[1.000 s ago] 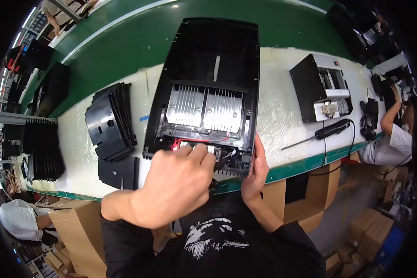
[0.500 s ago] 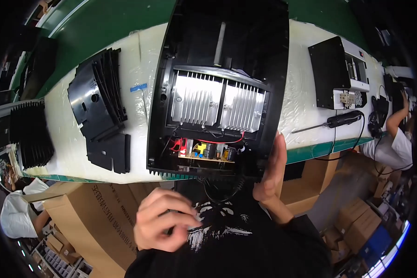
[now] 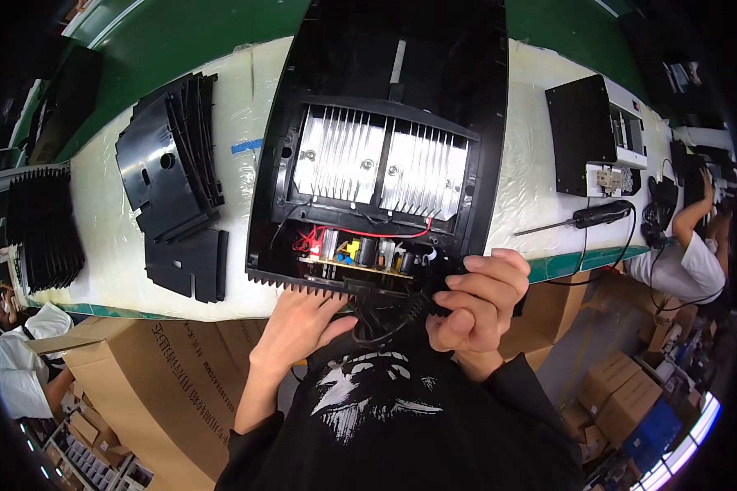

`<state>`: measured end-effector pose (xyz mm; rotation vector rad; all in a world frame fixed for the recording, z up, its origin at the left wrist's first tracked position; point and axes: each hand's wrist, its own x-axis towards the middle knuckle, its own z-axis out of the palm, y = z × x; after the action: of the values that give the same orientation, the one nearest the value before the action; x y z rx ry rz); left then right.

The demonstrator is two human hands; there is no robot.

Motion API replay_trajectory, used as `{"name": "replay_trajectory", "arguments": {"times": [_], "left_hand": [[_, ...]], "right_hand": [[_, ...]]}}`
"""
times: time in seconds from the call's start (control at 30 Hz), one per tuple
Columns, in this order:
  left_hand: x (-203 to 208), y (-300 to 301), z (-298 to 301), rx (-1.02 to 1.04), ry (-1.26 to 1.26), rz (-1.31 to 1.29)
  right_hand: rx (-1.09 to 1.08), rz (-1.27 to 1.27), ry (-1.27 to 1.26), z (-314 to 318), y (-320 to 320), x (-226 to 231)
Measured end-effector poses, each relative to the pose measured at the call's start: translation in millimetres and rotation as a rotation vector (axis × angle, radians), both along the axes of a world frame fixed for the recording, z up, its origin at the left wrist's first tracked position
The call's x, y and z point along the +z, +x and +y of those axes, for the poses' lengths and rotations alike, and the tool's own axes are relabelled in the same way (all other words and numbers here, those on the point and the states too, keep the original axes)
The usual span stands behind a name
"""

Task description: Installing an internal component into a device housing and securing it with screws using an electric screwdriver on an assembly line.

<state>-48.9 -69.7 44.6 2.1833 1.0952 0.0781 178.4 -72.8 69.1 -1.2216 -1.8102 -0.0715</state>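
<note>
Green flooring (image 3: 213, 33) spans the far side, well beyond the fingers, and nearer lies a long white workbench (image 3: 106, 196) with a glossy covering and a green front edge. Directly beyond the fingers of both hands is a large open black plastic housing (image 3: 336, 74), its near end, with a row of teeth, reaching past the bench's front edge. Inside it, a little beyond the fingertips, sits a populated circuit board (image 3: 360, 265) with thin red wires (image 3: 307, 243) at its left end; farther from the fingers, two silver finned metal heat sinks (image 3: 340, 151) lie side by side.

The left hand (image 3: 296, 327) is at the toothed edge, its fingers running beneath it; their tips are hidden, so I cannot tell whether they grip. The right hand (image 3: 483, 299) is at the near right corner, fingers curled and thumb bent in toward them; whether they clamp anything cannot be told. Between the two hands hangs a black cable (image 3: 397, 329).

Well left of the left fingers lies a pile of flat black plastic panels (image 3: 151, 164). Right of the right fingers rests a black corded power screwdriver (image 3: 602, 214), with a black-and-white box-shaped machine (image 3: 580, 127) beyond it.
</note>
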Motion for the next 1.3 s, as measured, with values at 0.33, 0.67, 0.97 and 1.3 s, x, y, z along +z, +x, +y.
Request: {"name": "replay_trajectory", "arguments": {"times": [0.33,0.67,0.97,1.3], "left_hand": [[60.0,8.9,0.2,-0.296,-0.460,-0.806],[81.4,61.4,15.0,-0.309,-0.462,-0.840],[98.6,108.3,13.3,-0.303,-0.612,-0.974],[73.3,123.5,12.2,0.053,0.076,-0.975]], "right_hand": [[-0.041,0.177,0.096,20.9,10.3,-1.8],[0.381,0.825,-0.204,-5.5,75.9,41.2],[0.188,0.040,-0.201,-8.2,62.5,68.6],[-0.015,0.825,-0.075,45.2,73.7,53.7]]}}
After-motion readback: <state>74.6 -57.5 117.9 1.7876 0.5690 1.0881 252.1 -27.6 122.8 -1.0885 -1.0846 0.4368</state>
